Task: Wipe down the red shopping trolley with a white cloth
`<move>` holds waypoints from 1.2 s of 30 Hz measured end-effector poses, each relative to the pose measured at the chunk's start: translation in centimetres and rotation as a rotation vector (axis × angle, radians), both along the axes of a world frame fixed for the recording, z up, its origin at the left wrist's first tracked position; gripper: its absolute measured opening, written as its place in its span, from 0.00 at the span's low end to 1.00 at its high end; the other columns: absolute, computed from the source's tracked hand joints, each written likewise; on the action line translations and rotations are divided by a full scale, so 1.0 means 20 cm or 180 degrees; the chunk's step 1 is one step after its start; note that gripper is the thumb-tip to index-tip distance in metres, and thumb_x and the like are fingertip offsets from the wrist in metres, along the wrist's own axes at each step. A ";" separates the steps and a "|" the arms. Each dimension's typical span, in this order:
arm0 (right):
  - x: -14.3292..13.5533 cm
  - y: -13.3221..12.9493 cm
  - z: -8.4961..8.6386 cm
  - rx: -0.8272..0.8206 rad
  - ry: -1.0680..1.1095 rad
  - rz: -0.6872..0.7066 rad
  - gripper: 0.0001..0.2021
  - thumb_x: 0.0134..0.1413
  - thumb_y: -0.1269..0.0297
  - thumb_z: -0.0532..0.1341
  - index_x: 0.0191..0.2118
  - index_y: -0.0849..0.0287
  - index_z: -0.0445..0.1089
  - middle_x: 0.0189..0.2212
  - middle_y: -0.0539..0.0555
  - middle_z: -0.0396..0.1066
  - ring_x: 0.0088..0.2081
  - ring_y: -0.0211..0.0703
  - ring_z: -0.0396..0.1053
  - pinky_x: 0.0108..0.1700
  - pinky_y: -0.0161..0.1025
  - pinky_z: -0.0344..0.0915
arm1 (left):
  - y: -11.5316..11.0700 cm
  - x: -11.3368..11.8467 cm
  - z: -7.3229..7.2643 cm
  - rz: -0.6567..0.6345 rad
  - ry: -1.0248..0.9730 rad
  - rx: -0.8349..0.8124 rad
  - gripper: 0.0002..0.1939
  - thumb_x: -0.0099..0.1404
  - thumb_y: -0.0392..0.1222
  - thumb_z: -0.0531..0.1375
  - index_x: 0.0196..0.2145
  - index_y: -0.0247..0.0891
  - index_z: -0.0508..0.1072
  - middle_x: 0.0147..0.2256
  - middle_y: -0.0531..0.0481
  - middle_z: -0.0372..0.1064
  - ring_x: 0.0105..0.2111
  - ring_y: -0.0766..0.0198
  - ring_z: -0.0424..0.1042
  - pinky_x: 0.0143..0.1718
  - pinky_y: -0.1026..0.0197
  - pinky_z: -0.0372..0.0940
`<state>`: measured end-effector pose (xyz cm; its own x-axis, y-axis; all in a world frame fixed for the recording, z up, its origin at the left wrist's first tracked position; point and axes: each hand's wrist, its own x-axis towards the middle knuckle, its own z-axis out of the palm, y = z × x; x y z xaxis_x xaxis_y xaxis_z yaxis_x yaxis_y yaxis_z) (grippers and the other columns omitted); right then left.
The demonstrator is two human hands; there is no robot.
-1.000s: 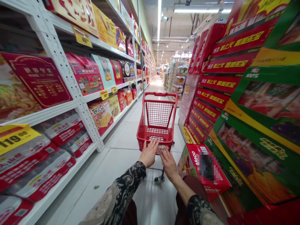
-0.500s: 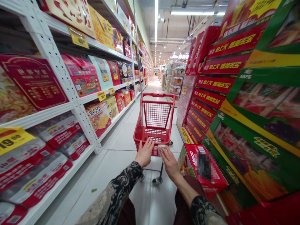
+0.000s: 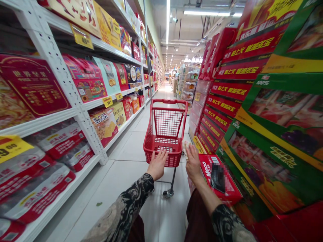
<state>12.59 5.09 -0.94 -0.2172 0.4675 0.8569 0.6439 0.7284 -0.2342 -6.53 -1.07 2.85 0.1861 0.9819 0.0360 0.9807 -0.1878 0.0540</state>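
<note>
A red plastic shopping cart (image 3: 166, 122) stands in the aisle in front of me. My left hand (image 3: 157, 164) rests against its near rim, fingers stretched out and nothing held in them. To the right of the cart, apart from it, my right hand (image 3: 193, 163) has its fingers wrapped round a crumpled whitish cloth (image 3: 186, 148). The cloth shows partly between thumb and fingers; the rest is hidden.
White shelves (image 3: 93, 104) with boxed snacks and packed bottles line the left side. Stacked red drink cartons (image 3: 224, 104) and green cartons (image 3: 282, 131) rise on the right. A red box (image 3: 219, 178) sits low near my right forearm.
My right hand has moved right with the cloth, away from the cart's near rim. My left hand has stayed at the rim. The view has shifted slightly.
</note>
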 end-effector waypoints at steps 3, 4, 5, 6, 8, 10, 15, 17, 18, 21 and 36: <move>-0.12 -0.01 -0.03 -0.0117 -0.0400 0.0116 0.27 0.51 0.82 0.46 0.57 0.60 0.58 0.57 0.58 0.57 0.63 0.45 0.42 0.57 0.52 0.56 | 0.00 -0.03 0.00 -0.0134 -0.0010 -0.0031 0.40 0.50 0.30 0.49 0.61 0.34 0.43 0.64 0.45 0.36 0.63 0.59 0.35 0.60 0.40 0.32; -0.17 -0.03 -0.05 -0.0142 -0.0535 0.0193 0.26 0.52 0.81 0.46 0.56 0.61 0.60 0.56 0.59 0.58 0.63 0.46 0.42 0.57 0.52 0.56 | 0.00 -0.05 0.00 -0.0171 -0.0008 -0.0022 0.40 0.49 0.30 0.49 0.61 0.34 0.43 0.64 0.45 0.36 0.63 0.59 0.35 0.60 0.41 0.32; -0.21 -0.06 -0.07 -0.0144 -0.0652 0.0277 0.24 0.52 0.80 0.47 0.55 0.62 0.61 0.56 0.59 0.59 0.63 0.46 0.42 0.57 0.52 0.56 | 0.00 -0.08 0.00 -0.0135 -0.0006 0.0008 0.40 0.50 0.30 0.48 0.61 0.34 0.43 0.64 0.45 0.36 0.63 0.59 0.36 0.60 0.41 0.33; -0.24 -0.08 -0.08 -0.0118 -0.0743 0.0359 0.22 0.53 0.80 0.48 0.54 0.62 0.63 0.56 0.59 0.60 0.63 0.46 0.42 0.57 0.51 0.55 | 0.00 -0.12 0.01 -0.0006 -0.0002 0.0046 0.39 0.50 0.30 0.48 0.61 0.33 0.44 0.63 0.45 0.36 0.63 0.58 0.36 0.60 0.41 0.33; -0.26 -0.10 -0.09 -0.0051 -0.0873 0.0493 0.21 0.53 0.79 0.50 0.53 0.62 0.64 0.55 0.58 0.60 0.63 0.46 0.41 0.58 0.50 0.54 | 0.00 -0.19 0.01 0.0390 0.0030 0.0088 0.37 0.51 0.30 0.47 0.61 0.30 0.45 0.63 0.42 0.38 0.63 0.56 0.37 0.59 0.39 0.35; -0.23 -0.08 -0.08 -0.0016 -0.0899 0.0519 0.22 0.53 0.80 0.50 0.52 0.61 0.64 0.55 0.57 0.61 0.63 0.45 0.41 0.58 0.50 0.54 | 0.00 -0.25 0.00 0.0651 0.0092 0.0077 0.37 0.51 0.30 0.47 0.60 0.29 0.46 0.63 0.40 0.38 0.63 0.55 0.38 0.59 0.38 0.36; -0.14 0.04 -0.05 -0.0302 -0.0362 0.0026 0.24 0.51 0.81 0.47 0.53 0.63 0.63 0.57 0.60 0.57 0.62 0.45 0.43 0.58 0.50 0.55 | -0.01 -0.26 -0.02 0.0636 0.0190 0.0094 0.39 0.50 0.30 0.48 0.61 0.30 0.44 0.63 0.40 0.37 0.63 0.54 0.36 0.59 0.40 0.35; -0.21 0.03 -0.06 -0.0421 -0.0105 -0.0100 0.26 0.50 0.82 0.46 0.55 0.63 0.61 0.58 0.60 0.55 0.62 0.45 0.45 0.58 0.51 0.54 | -0.01 -0.22 -0.03 0.0613 0.0185 0.0133 0.40 0.49 0.31 0.49 0.61 0.30 0.44 0.63 0.40 0.37 0.63 0.54 0.36 0.59 0.40 0.35; -0.26 0.00 -0.08 -0.0423 -0.0078 -0.0045 0.26 0.50 0.81 0.46 0.55 0.62 0.61 0.58 0.60 0.55 0.62 0.45 0.45 0.58 0.51 0.54 | -0.01 -0.20 -0.03 0.0593 0.0174 0.0150 0.40 0.49 0.31 0.49 0.61 0.29 0.44 0.63 0.40 0.37 0.63 0.54 0.36 0.60 0.41 0.35; -0.40 -0.09 -0.11 -0.0239 -0.0409 0.0416 0.25 0.52 0.80 0.48 0.56 0.59 0.61 0.56 0.57 0.58 0.62 0.44 0.45 0.58 0.49 0.56 | -0.01 -0.18 -0.01 0.0444 0.0112 0.0118 0.39 0.49 0.31 0.49 0.60 0.29 0.46 0.63 0.40 0.39 0.63 0.56 0.37 0.60 0.43 0.36; -0.38 -0.12 -0.13 -0.0161 -0.0551 0.0112 0.25 0.51 0.80 0.48 0.56 0.60 0.60 0.56 0.59 0.59 0.63 0.45 0.42 0.57 0.51 0.55 | -0.06 -0.23 0.02 0.0546 0.0258 0.0060 0.41 0.47 0.30 0.48 0.61 0.29 0.45 0.63 0.43 0.35 0.63 0.58 0.34 0.61 0.44 0.36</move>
